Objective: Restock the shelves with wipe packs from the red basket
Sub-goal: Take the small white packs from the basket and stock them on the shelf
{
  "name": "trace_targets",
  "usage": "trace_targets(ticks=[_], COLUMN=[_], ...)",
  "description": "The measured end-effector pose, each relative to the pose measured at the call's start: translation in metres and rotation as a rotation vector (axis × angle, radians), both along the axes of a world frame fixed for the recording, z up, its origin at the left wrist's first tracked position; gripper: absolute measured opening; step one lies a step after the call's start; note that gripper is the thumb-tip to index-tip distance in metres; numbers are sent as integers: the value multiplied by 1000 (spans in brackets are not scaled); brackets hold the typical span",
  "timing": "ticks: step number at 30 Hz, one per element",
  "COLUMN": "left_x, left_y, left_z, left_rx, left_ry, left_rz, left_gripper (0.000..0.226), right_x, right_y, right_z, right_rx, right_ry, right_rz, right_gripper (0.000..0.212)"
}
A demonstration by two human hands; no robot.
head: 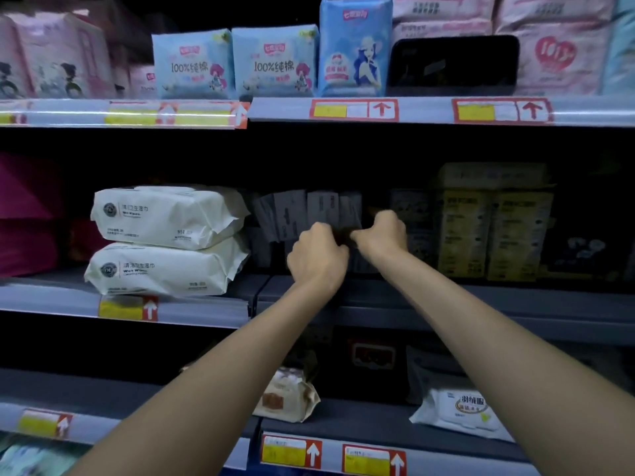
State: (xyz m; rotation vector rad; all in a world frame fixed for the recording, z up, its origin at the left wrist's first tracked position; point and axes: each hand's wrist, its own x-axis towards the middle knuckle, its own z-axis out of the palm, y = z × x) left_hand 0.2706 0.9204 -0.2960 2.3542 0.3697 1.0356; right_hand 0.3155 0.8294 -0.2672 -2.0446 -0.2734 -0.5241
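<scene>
Grip: left hand [318,257], right hand [384,235] on one dark pack [343,234]

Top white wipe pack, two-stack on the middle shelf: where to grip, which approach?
Probably from the front, one hand on each short end. The top pack lies flat, long face outward, on the lower pack, so its underside is blocked, but there is open space above. It looks soft, so a one-hand pinch mid-body would likely make it sag.
</scene>
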Motion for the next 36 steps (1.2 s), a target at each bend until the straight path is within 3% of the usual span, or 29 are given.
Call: trace_targets(ticks=[2,6,8,13,19,24,30,36], left_x=[-7,-20,-27,-55,-93,-123,-149,-167], left_y=[-1,1,4,9,7,4,-2,-12], left_z=[2,10,13,18,7,-20,-53,-109], left_rx=[6,7,19,131,470,643,717,719], left_ry=[61,210,286,394,438,427,382,368], left_rz=[-50,-178,-241,-269,-148,-116,-117,-151], left_gripper=[12,34,38,66,81,93,102,102], right_x=[-8,-27,-35,-54,-84,-107,-139,-163], right_y=[-4,-15,-20,-40,-80,-108,-135,-153], right_z=[2,4,5,4,-11,-35,-64,-118], right_rx=[-8,-38,-67,-208,-523,-807,-924,-894], right_ry=[50,117,134,104,-20,-90,-47,-25], right_rz=[45,117,148,147,111,4,47,102], right_gripper=[27,71,84,80,71,95,115,111])
